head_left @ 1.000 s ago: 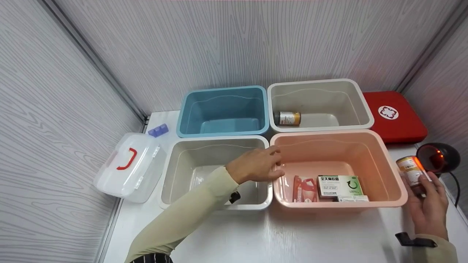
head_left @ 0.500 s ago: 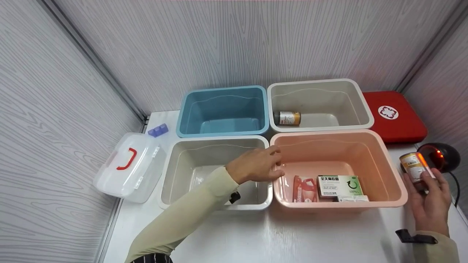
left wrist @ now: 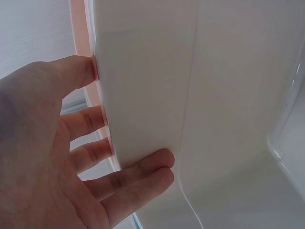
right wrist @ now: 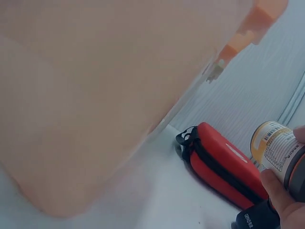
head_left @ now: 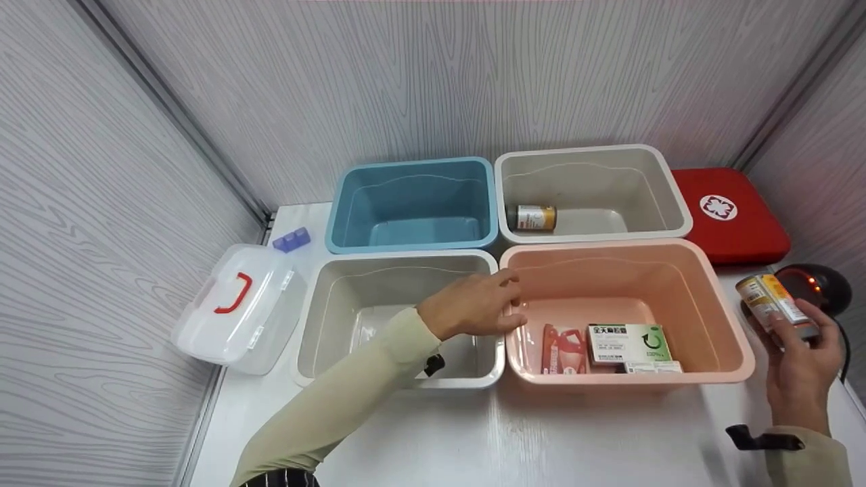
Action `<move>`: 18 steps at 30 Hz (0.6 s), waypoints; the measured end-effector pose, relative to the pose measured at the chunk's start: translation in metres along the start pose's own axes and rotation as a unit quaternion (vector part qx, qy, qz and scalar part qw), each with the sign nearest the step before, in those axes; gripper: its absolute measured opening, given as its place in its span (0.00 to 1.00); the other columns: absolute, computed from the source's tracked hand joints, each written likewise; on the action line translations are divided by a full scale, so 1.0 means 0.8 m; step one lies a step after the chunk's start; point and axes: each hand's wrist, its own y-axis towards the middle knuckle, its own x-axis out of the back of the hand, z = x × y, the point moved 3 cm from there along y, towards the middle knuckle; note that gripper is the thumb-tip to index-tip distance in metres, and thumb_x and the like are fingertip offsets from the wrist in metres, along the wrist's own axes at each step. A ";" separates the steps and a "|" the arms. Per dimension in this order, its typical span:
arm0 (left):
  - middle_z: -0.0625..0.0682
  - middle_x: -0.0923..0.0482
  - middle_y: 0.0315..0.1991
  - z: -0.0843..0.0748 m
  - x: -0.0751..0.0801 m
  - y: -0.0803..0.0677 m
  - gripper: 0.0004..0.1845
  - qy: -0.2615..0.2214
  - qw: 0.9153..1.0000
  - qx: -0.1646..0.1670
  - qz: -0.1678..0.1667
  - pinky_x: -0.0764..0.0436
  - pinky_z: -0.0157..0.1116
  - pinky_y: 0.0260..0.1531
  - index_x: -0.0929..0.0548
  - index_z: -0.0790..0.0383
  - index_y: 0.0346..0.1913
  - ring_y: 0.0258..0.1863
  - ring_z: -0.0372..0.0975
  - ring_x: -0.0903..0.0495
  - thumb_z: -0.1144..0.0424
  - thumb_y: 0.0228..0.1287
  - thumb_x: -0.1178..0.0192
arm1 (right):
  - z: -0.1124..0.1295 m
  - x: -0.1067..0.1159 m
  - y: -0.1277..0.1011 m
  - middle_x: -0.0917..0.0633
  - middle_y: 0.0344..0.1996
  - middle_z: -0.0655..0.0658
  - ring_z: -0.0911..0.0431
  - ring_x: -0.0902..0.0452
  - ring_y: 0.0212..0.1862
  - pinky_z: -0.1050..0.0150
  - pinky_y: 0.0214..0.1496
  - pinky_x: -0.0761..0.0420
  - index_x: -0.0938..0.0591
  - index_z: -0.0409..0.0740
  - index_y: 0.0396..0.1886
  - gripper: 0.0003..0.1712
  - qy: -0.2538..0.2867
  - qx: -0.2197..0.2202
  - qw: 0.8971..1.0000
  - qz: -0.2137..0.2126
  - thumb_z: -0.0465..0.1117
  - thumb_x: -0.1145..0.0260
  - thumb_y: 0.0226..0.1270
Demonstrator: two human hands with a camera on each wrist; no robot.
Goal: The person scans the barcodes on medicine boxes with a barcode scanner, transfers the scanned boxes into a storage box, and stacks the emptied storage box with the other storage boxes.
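Note:
At the right edge of the head view my right hand (head_left: 802,365) holds a pill bottle (head_left: 761,294) with an orange and white label. It is tilted in front of a black scanner (head_left: 829,291) that glows red. In the right wrist view the bottle (right wrist: 279,148) shows a barcode and a dark end, with thumb and fingertips against it. My left hand (head_left: 470,304) rests on the adjoining rims of the front grey bin (head_left: 399,256) and the pink bin (head_left: 609,250). Its fingers are loosely bent; in the left wrist view two fingers (left wrist: 138,179) reach along the pale bin wall.
Inside the pink bin lie a green and white box (head_left: 629,343), a red packet (head_left: 563,348) and a smaller white box. Behind stand a blue bin (head_left: 413,162) and a grey bin (head_left: 588,154) holding a similar bottle (head_left: 534,218). A red case (head_left: 737,237) and clear box (head_left: 233,304) flank them.
The right hand has turned the bottle beside the scanner, so a more orange part of the label faces up, and its fingers have shifted. The left hand has stayed in place.

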 end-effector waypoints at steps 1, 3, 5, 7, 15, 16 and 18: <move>0.53 0.28 0.76 0.000 0.000 0.000 0.23 0.000 1.000 0.000 0.000 0.17 0.46 0.64 0.16 0.54 0.64 0.60 0.50 0.16 0.44 0.80 0.46 | 0.003 -0.003 0.000 0.34 0.73 0.54 0.56 0.33 0.73 0.75 0.48 0.13 0.22 0.53 0.74 0.38 -0.005 0.003 1.000 0.004 0.25 0.25 0.68; 0.52 0.28 0.76 0.000 0.001 -0.001 0.22 -0.001 1.000 0.000 0.000 0.17 0.46 0.64 0.16 0.53 0.64 0.60 0.50 0.16 0.44 0.80 0.46 | 0.013 -0.010 0.003 0.34 0.74 0.54 0.57 0.35 0.73 0.74 0.49 0.13 0.22 0.51 0.74 0.37 -0.003 0.011 1.000 0.016 0.24 0.27 0.69; 0.52 0.28 0.76 0.000 0.001 -0.001 0.22 0.000 1.000 0.001 0.001 0.17 0.46 0.65 0.16 0.52 0.64 0.60 0.49 0.16 0.44 0.80 0.46 | 0.027 -0.020 0.007 0.35 0.74 0.53 0.55 0.36 0.74 0.73 0.51 0.12 0.22 0.50 0.73 0.37 0.010 0.017 0.999 0.031 0.21 0.29 0.69; 0.52 0.28 0.77 0.000 0.001 -0.001 0.22 0.001 1.000 0.003 0.001 0.18 0.46 0.66 0.16 0.52 0.65 0.62 0.50 0.16 0.44 0.80 0.46 | 0.045 -0.035 0.012 0.37 0.75 0.54 0.56 0.37 0.75 0.73 0.50 0.12 0.22 0.50 0.74 0.36 0.009 0.018 0.999 0.043 0.21 0.30 0.70; 0.54 0.29 0.78 0.000 0.001 -0.001 0.24 0.005 1.000 0.007 0.009 0.17 0.47 0.66 0.17 0.53 0.65 0.63 0.50 0.16 0.43 0.81 0.46 | 0.114 -0.127 0.014 0.40 0.80 0.49 0.52 0.43 0.80 0.77 0.53 0.15 0.25 0.51 0.78 0.34 -0.103 0.085 0.978 0.164 0.31 0.29 0.76; 0.53 0.29 0.78 0.000 0.001 -0.001 0.24 0.005 1.000 0.005 0.009 0.17 0.46 0.66 0.17 0.53 0.65 0.62 0.50 0.16 0.43 0.81 0.47 | 0.120 -0.140 0.013 0.38 0.78 0.49 0.52 0.41 0.79 0.77 0.54 0.15 0.25 0.50 0.77 0.34 -0.112 0.094 0.972 0.183 0.32 0.28 0.75; 0.54 0.29 0.78 0.000 0.001 -0.001 0.23 0.005 1.000 0.003 0.006 0.16 0.46 0.64 0.17 0.54 0.64 0.60 0.50 0.16 0.43 0.80 0.47 | 0.128 -0.166 0.011 0.34 0.74 0.46 0.51 0.37 0.75 0.75 0.55 0.14 0.24 0.45 0.76 0.33 -0.112 0.105 0.962 0.225 0.30 0.27 0.74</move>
